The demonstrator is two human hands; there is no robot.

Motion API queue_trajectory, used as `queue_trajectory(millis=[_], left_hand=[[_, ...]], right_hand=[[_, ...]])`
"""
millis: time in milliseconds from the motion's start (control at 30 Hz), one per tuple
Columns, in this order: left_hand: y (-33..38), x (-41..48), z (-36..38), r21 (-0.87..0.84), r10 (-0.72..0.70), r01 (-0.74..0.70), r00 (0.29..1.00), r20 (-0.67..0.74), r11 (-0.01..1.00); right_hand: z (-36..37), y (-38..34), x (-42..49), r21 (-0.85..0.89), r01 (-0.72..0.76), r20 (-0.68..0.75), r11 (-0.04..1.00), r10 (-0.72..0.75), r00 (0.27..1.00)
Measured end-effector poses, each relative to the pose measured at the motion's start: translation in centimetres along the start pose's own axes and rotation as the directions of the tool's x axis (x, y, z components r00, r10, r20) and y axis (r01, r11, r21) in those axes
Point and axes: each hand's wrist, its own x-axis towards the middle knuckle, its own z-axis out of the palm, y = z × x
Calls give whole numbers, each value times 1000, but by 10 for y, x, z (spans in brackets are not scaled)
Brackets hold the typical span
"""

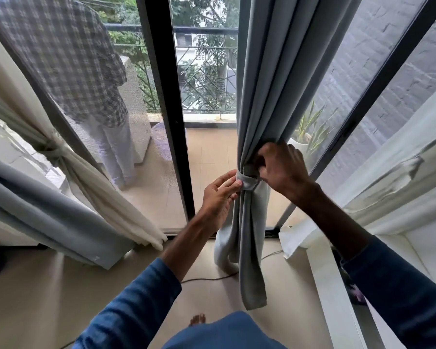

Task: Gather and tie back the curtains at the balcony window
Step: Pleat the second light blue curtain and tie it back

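Pinched tie band (247, 181) from its left with left hand (218, 195); clutched gathered grey curtain (262, 71) just above with right hand (283, 167). Hung vertical, centre-right, against far glass (207, 152); band between hands, equally near.

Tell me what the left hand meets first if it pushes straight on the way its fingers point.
The left hand points rightward, fingertips pinching the knotted band of the grey-blue curtain. That band comes first; the right hand probably lies just beyond it.

The curtain (262, 71) folds hide right hand (283, 170) fingers (267, 150).
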Motion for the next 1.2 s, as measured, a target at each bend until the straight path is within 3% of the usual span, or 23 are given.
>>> queue_trajectory(millis=[100,300,467,633,767,867,933,1000,1033,1133,1200], left_hand=[[-3,0,1,54,14,-14,1000,12,998],[-10,-2,1,175,94,-102,994,57,979],[-28,0,-2,270,112,-135,989,98,953],[-29,7,5,285,116,-119,993,27,951],[-28,17,13,319,165,-154,986,-8,935],[-24,27,15,542,293,-246,956,1,803],[-13,42,16,746,421,-336,903,83,575],[3,63,19,812,492,-455,835,245,367],[12,70,22,806,475,-494,823,311,327],[31,78,34,786,327,-506,855,403,354],[29,82,36,786,302,-491,866,398,375]], right_hand=[[1,-11,4,-46,81,39,996,-79,996],[17,-30,12,-194,239,295,951,-176,939],[27,-24,19,-207,211,364,955,-125,923],[20,-13,17,-145,209,464,967,-120,878],[22,-11,15,-148,169,384,975,-101,918],[25,-9,12,-149,116,287,982,-69,955],[25,-5,10,-155,108,286,982,-60,956],[24,-1,9,-115,108,310,988,-67,948],[22,2,8,-76,99,316,992,-71,946],[23,14,11,39,71,311,997,-80,947],[23,26,12,182,31,210,983,-69,975]])
